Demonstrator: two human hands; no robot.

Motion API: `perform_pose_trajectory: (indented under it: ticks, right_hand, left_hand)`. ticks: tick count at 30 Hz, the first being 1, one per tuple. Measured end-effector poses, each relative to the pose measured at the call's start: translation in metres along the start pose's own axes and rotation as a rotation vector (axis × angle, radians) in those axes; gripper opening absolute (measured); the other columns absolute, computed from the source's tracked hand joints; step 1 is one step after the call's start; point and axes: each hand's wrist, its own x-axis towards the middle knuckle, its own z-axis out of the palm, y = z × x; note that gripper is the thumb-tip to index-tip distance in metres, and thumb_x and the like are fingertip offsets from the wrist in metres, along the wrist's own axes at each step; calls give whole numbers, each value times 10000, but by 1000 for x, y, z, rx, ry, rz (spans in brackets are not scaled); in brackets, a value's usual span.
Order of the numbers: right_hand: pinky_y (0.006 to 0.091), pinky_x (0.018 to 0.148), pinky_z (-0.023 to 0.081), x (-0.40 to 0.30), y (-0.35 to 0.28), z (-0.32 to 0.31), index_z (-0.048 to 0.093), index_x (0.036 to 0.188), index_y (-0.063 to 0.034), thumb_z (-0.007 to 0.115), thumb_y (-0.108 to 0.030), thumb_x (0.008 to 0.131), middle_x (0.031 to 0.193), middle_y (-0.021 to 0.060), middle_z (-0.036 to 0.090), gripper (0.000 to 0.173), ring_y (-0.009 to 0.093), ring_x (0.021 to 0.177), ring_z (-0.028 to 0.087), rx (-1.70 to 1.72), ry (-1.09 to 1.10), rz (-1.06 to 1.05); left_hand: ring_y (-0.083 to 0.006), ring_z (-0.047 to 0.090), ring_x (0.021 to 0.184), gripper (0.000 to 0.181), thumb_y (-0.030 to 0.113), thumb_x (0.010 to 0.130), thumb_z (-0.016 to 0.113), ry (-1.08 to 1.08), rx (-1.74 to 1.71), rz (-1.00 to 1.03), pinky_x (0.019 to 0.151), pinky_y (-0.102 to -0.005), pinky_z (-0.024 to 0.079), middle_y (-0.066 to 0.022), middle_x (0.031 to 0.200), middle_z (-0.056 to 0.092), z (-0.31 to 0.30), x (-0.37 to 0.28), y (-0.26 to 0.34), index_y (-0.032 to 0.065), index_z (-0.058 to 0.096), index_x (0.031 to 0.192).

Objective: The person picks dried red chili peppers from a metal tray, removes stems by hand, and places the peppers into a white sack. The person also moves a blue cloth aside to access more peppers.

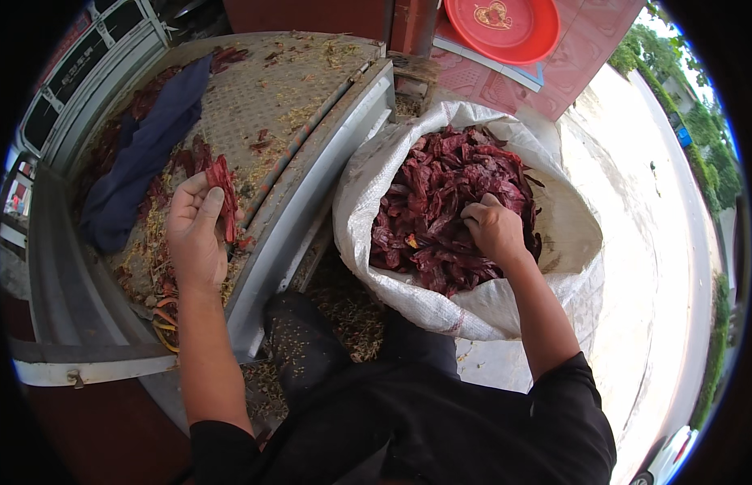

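Observation:
My left hand (197, 239), raised over the edge of a truck bed, pinches a few flattened dried red peppers (223, 185) between thumb and fingers. To the right stands a white woven sack (359, 206) with its mouth spread wide and its rim rolled down. Dark red dried peppers (436, 188) are heaped inside it, with one small yellow-orange bit among them. My right hand (498, 233) reaches over the near rim and touches the heap with curled fingers. Its fingertips are partly hidden, so whether it grips a pepper is unclear.
The truck bed (248, 97) carries yellow seeds, pepper scraps and a dark blue cloth (151, 148). Its metal side (315, 200) runs between my hands. An orange-yellow strap (164, 318) lies by my left forearm. A red plastic basin (543, 30) stands beyond the sack.

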Motion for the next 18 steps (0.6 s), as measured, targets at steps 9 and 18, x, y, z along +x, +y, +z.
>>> perform_pose_trajectory:
  ticks: [9, 18]
  right_hand:
    - [200, 528, 419, -14, -25, -37, 683, 981, -93, 682, -106, 980, 786, -25, 660, 13, 71, 608, 611, 1514, -105, 503]
    - [209, 541, 429, -18, -35, -45, 641, 985, -71, 648, -148, 1004, 739, -22, 617, 79, 67, 586, 570, 1600, -42, 449]
  left_hand:
    - [-171, 679, 963, 352, -23, 962, 578, -408, -300, -196, 824, -352, 619, -124, 1147, 670, 124, -37, 22, -29, 540, 1312]
    - [-181, 663, 1112, 478, -37, 973, 556, -748, -75, -380, 905, -313, 563, -153, 1321, 636, 182, -52, 19, -46, 484, 1446]
